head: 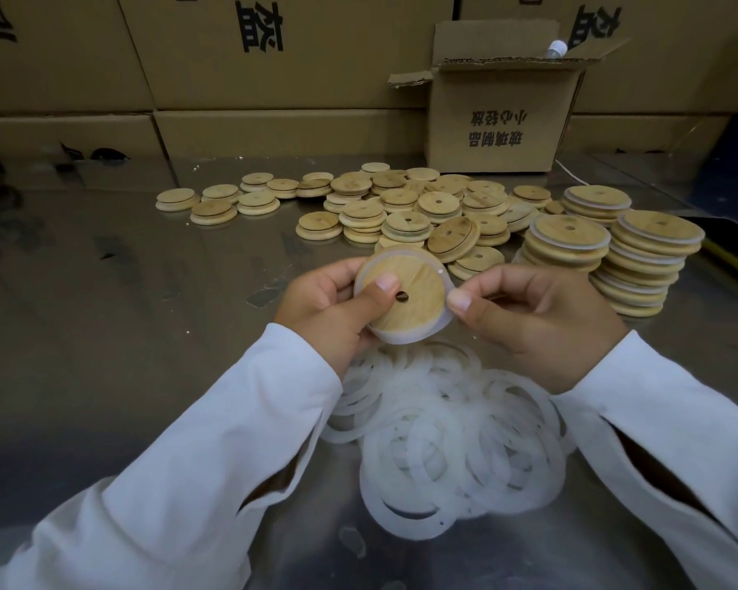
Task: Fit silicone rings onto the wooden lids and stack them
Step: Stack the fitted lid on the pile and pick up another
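Wooden lid is held above the metal surface, gripped at its edge by the left hand with the thumb on its face. The right hand pinches, with its fingers, the silicone ring round the lid's rim. Loose rings lie beneath; ringed stacks stand at right.

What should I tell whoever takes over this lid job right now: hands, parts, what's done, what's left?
Hands: the left hand grips the wooden lid, thumb on its face; the right hand pinches the silicone ring at the lid's right edge.
Ring looks mostly on; finish seating it.
Done: ringed stacks at the right.
Left: bare lids heaped mid-table, spare rings piled between the sleeves.
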Tool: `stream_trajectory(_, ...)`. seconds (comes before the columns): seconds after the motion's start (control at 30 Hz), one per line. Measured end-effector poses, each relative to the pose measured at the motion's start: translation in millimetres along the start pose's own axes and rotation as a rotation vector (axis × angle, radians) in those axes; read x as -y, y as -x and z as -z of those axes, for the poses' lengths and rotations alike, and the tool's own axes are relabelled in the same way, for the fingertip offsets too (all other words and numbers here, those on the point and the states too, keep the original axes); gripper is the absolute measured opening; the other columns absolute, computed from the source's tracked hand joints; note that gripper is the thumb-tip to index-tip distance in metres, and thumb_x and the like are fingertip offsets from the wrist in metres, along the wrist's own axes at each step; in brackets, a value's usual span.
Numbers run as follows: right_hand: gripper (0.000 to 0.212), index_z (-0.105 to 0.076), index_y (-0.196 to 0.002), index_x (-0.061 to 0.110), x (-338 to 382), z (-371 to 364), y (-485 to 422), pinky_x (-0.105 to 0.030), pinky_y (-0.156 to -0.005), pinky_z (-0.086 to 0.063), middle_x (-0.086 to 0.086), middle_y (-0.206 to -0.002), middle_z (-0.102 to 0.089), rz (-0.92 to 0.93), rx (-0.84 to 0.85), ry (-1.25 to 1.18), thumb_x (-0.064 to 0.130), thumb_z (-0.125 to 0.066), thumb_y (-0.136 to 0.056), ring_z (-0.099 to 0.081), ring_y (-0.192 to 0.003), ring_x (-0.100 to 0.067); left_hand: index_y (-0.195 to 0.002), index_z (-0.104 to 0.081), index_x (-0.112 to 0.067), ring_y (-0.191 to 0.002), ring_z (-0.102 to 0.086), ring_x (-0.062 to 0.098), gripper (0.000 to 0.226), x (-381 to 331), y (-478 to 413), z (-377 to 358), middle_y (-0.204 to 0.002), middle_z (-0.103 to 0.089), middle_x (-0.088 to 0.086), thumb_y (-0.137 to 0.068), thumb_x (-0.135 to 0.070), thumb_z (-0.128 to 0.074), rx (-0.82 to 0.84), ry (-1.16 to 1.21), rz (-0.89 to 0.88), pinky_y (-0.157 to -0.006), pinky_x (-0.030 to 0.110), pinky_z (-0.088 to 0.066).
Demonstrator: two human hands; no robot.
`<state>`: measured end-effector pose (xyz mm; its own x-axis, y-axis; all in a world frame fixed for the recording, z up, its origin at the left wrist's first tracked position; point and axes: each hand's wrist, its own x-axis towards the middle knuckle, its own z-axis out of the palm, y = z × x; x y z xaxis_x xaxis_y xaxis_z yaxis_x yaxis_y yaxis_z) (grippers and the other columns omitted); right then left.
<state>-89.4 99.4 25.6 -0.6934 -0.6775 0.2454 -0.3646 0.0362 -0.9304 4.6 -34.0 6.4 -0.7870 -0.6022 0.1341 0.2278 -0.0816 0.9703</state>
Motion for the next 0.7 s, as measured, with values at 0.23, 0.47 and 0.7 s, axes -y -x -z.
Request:
stream_trajectory(0.23, 0.009, -0.065, -0.067, 0.018, -6.1, -8.5, -0.3, -0.01, -0.053, -0.045, 0.01, -0.054, -0.063, 0.029, -0.121, -0.081, 0.016, -0.069, -0.075, -0.055, -0.052, 0.0, -0.079, -0.066, -0.014, -0.067, -0.068, 0.012, 0.01, 2.5, 0.9, -2.9, -0.069, -0.071, 0.0, -0.08, -0.005, -0.062, -0.028, 0.042, -0.006, -0.061, 0.027, -0.057)
stream_trajectory(0.47, 0.015, -0.062, -0.069, 0.023, -4.6, -19.5, 8.4, -0.013, -0.054, -0.045, 0.008, -0.062, -0.063, 0.126, -0.241, 0.01, 0.034, -0.068, -0.061, -0.055, -0.055, -0.002, -0.087, -0.064, -0.009, -0.07, -0.068, 0.017, 0.022, 0.3, 2.7, -6.4, -0.073, -0.072, 0.004, -0.066, -0.015, -0.066, -0.034, 0.126, -0.023, -0.065, 0.031, -0.059)
stream_trajectory(0.7, 0.013, -0.065, -0.062, 0.031, -10.6, -12.3, 4.7, -0.024, -0.07, -0.051, 0.017, -0.068, -0.068, 0.153, -0.344, 0.095, 0.023, -0.069, -0.072, -0.064, -0.068, -0.001, -0.097, -0.064, -0.014, -0.086, -0.068, 0.021, 0.041, 1.5, 2.6, -5.9, -0.093, -0.071, 0.009, -0.058, -0.006, -0.074, 0.027, 0.069, -0.019, -0.072, 0.03, -0.056)
